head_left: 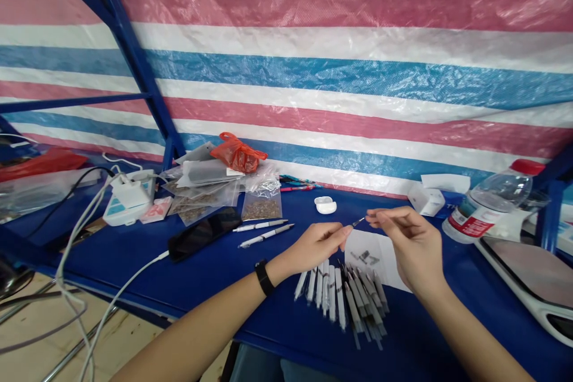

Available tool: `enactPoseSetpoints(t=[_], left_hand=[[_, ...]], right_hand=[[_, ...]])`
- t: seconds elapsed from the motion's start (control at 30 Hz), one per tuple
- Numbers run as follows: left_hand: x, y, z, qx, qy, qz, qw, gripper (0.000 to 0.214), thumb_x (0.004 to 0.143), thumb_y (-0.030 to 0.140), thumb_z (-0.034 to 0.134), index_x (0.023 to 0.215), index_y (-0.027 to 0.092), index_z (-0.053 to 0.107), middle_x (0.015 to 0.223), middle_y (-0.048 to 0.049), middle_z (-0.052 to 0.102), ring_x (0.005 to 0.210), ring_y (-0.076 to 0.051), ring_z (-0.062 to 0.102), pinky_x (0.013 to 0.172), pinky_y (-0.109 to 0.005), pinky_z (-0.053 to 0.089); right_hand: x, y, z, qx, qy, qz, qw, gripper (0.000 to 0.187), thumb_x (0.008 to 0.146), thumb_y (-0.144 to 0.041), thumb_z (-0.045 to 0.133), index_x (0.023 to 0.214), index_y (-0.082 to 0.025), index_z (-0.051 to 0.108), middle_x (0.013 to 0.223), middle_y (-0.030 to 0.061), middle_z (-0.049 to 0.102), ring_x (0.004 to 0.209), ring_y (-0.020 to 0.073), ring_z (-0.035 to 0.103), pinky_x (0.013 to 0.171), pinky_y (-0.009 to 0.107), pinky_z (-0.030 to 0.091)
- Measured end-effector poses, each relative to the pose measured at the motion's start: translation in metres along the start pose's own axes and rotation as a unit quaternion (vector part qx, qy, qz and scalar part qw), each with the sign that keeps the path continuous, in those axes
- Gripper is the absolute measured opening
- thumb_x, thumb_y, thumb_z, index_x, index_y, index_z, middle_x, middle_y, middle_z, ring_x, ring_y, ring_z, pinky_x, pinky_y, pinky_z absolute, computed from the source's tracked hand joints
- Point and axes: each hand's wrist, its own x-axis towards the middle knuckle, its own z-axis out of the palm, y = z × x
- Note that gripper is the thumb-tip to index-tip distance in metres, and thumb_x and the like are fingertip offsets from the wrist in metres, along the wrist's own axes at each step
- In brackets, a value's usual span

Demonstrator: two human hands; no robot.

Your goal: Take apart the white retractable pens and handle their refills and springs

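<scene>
My left hand (pixel 324 242), with a black band at the wrist, pinches a thin pen-like piece (pixel 357 222) between thumb and forefinger. Its dark body narrows to a pale, shiny tip pointing right. Close to that tip, my right hand (pixel 412 242) has thumb and forefinger pressed together; what they hold, if anything, is too small to make out. Below both hands lie a row of white pens (pixel 331 295) and a bunch of grey pen-like sticks (pixel 364 298). Several small dark pieces (pixel 364 258) rest on a white paper sheet (pixel 391 262).
Two white pens (pixel 266 234) and a black phone (pixel 203 234) lie left, near plastic bags (pixel 262 206), a red bag (pixel 239 153) and a power strip (pixel 129 194). A white case (pixel 325 205) sits behind. Rightward stand a bottle (pixel 487 206) and a scale (pixel 532 274).
</scene>
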Motion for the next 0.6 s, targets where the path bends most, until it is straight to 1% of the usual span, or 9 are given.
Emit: enactPoseSetpoints(t=[0.07, 0.17, 0.27, 0.37, 0.6], left_hand=[[-0.0002, -0.0011, 0.0005, 0.033, 0.007, 0.009, 0.999, 0.056, 0.096, 0.067, 0.045, 0.070, 0.018, 0.052, 0.056, 0.0059, 0.035, 0.052, -0.010, 0.035, 0.053, -0.025, 0.027], [-0.0003, -0.0021, 0.0010, 0.062, 0.010, 0.015, 0.998, 0.053, 0.098, 0.062, 0.044, 0.071, 0.018, 0.053, 0.057, 0.0055, 0.036, 0.053, -0.010, 0.036, 0.055, -0.026, 0.027], [-0.0004, -0.0019, 0.0006, 0.066, 0.011, 0.026, 0.997, 0.050, 0.100, 0.058, 0.044, 0.071, 0.017, 0.053, 0.057, 0.0054, 0.037, 0.052, -0.010, 0.036, 0.054, -0.026, 0.028], [-0.0005, -0.0006, -0.0002, 0.066, 0.014, 0.036, 0.997, 0.048, 0.101, 0.053, 0.044, 0.070, 0.018, 0.053, 0.055, 0.0058, 0.037, 0.051, -0.010, 0.036, 0.054, -0.026, 0.028], [-0.0003, -0.0009, 0.0000, 0.078, 0.014, 0.041, 0.996, 0.049, 0.100, 0.055, 0.044, 0.069, 0.018, 0.052, 0.053, 0.0061, 0.035, 0.051, -0.010, 0.035, 0.054, -0.026, 0.027]], right_hand=[[0.0019, -0.0006, -0.0010, 0.012, 0.003, 0.009, 1.000, 0.033, 0.072, -0.051, 0.086, 0.073, -0.021, 0.072, 0.077, 0.0069, 0.078, 0.070, 0.0224, 0.075, 0.069, 0.038, 0.064], [0.0023, -0.0026, -0.0006, 0.016, -0.009, 0.021, 1.000, 0.033, 0.071, -0.051, 0.087, 0.073, -0.022, 0.072, 0.074, 0.0059, 0.077, 0.068, 0.0212, 0.074, 0.068, 0.036, 0.064], [0.0014, -0.0050, 0.0002, 0.007, -0.031, 0.020, 0.999, 0.034, 0.071, -0.053, 0.086, 0.073, -0.022, 0.073, 0.073, 0.0057, 0.077, 0.066, 0.0205, 0.073, 0.065, 0.034, 0.063], [0.0007, -0.0053, -0.0001, 0.000, -0.042, 0.019, 0.999, 0.034, 0.072, -0.054, 0.085, 0.073, -0.022, 0.074, 0.074, 0.0060, 0.078, 0.066, 0.0208, 0.074, 0.065, 0.035, 0.063], [-0.0016, -0.0022, 0.0012, 0.002, -0.064, 0.029, 0.998, 0.034, 0.073, -0.053, 0.086, 0.075, -0.021, 0.075, 0.074, 0.0062, 0.078, 0.067, 0.0202, 0.074, 0.066, 0.032, 0.063]])
